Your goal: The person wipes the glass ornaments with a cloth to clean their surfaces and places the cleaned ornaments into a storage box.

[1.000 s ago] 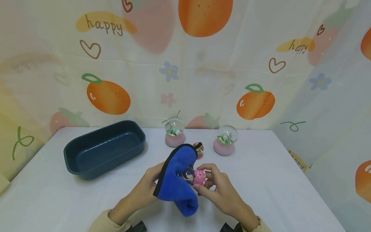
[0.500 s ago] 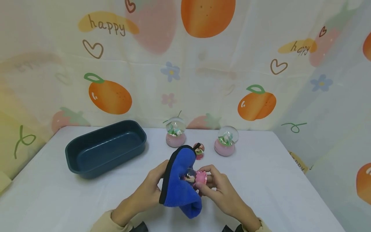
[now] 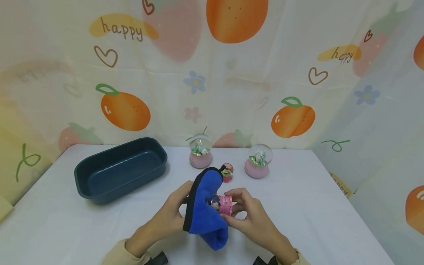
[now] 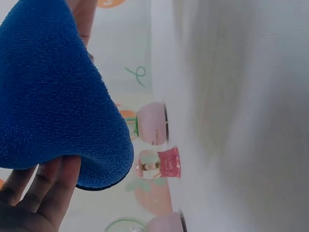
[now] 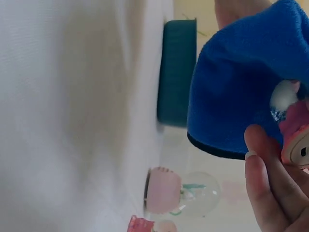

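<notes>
Right hand (image 3: pixel 250 214) pinches globe (image 3: pixel 221 204) by its pink base (image 3: pixel 226 205), dome (image 3: pixel 215 202) against the cloth (image 3: pixel 203 218), which left hand (image 3: pixel 171 210) holds. Globe probably slick, breakable: best gripped by base; cloth likely light, soft.

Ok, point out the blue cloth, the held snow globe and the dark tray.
Blue cloth (image 3: pixel 204 216), head view: plain blue fabric.
Held snow globe (image 3: pixel 225 205), head view: pink base.
Dark tray (image 3: pixel 124 171), head view: bare inner floor.

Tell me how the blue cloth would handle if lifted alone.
The blue cloth would probably flop, since it bends around the snow globe. Its fuzzy surface suggests decent grip, and its thin-looking edge hints at low weight.
</notes>
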Motion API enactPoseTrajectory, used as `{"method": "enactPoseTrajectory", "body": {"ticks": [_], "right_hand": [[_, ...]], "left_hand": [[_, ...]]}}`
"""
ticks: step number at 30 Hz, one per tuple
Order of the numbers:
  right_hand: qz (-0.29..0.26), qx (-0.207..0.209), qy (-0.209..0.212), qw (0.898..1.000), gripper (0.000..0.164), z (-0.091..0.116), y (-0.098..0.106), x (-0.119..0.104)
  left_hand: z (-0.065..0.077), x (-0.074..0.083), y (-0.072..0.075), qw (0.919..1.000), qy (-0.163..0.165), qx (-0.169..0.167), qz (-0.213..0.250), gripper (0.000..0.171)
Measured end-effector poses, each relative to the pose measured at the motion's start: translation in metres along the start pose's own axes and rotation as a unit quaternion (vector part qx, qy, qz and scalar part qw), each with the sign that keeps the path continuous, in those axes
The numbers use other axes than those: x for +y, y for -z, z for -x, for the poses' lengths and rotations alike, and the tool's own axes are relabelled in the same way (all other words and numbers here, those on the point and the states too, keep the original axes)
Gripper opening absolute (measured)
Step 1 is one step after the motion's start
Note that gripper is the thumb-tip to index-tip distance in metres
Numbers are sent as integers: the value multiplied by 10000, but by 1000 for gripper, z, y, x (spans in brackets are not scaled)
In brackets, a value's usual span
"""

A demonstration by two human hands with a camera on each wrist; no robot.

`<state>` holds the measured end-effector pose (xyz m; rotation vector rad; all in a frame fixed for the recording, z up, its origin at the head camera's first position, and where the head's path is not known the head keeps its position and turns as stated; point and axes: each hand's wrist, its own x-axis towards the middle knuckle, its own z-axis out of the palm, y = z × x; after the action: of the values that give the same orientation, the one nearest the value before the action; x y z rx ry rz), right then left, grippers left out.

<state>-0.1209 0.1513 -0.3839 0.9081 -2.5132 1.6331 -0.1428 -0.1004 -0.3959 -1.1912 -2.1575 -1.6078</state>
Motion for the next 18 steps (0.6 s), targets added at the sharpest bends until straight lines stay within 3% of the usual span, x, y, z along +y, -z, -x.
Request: {"method": "enactPoseTrajectory", "body": {"ticks": [2,6,10,14,18], "right_hand": [[152,45,147,9998,41,1,-1,0],[627,139,642,9959,42,1,-2,0],[1169,141,1135,9865,43,2,-1,1],[1372,-13,1452,9798,43,1,0,2],[1474,-1,1742,9736,41,2,0,2]], "left_hand": [[1,1,0,9996,240,-97,-103,62],[1,2,-1,9988,416,-182,-189,65],[1,1,-4,9993,201,-137,-299,53],[0,2,-5,9991,-186,21,-381,35],[-1,3,-4,9997,-126,-51,-197,35]]}}
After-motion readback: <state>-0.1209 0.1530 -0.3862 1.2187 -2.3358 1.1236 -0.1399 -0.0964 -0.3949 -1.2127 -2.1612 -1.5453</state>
